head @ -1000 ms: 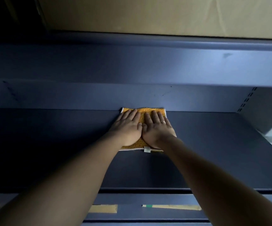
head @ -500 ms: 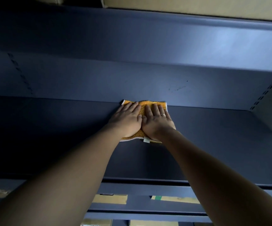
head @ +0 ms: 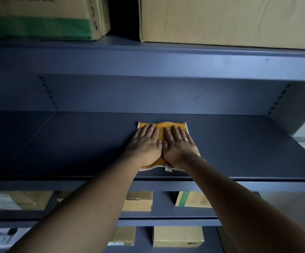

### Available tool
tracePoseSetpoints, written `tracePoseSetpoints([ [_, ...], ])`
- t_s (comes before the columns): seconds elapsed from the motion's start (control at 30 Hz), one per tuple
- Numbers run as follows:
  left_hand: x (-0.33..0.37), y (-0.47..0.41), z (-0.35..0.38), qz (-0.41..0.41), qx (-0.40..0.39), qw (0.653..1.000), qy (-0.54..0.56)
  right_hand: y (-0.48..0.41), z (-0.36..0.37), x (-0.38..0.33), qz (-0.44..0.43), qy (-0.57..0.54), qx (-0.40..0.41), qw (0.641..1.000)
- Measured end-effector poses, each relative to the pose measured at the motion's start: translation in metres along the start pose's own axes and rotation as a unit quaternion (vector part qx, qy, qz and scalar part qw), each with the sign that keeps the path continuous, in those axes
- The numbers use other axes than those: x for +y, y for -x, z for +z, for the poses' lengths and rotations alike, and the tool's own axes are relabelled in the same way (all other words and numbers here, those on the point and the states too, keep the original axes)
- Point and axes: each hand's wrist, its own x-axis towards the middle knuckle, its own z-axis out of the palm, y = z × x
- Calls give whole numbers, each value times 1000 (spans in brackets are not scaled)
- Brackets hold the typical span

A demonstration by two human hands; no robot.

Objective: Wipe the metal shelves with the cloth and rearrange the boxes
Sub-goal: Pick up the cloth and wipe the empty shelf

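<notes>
A: On the dark metal shelf (head: pixel 239 152), what differs from half a second ago?
B: The orange cloth (head: pixel 161 129), then against the back wall (head: pixel 148 95), now lies mid-shelf, nearer the front edge.
A: Surroundings?
B: Two cardboard boxes (head: pixel 230 19) stand on the shelf above; smaller boxes (head: pixel 139 200) sit below.
A: Hands?
B: The left hand (head: pixel 145 146) and right hand (head: pixel 179 147) press flat on the cloth, side by side, fingers straight and slightly spread.

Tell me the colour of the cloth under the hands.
Orange-yellow cloth with a white edge, seen in the head view.
</notes>
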Motion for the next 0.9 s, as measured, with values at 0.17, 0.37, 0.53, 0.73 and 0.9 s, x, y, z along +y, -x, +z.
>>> tracePoseSetpoints([
  [0.17,-1,21,1,9,-2,1000,5,22,3,-10,14,-7,2,1000],
  [0.37,-12,39,-1,28,-4,1000,5,38,5,-29,29,-3,-8,1000],
  [0.53,-41,57,-3,24,-1,1000,6,41,8,-63,25,0,-13,1000],
  [0.73,-56,62,-5,21,2,1000,3,39,13,-77,16,6,-7,1000],
  [0.9,-59,46,-5,31,8,999,-1,26,14,-74,22,4,-4,1000],
])
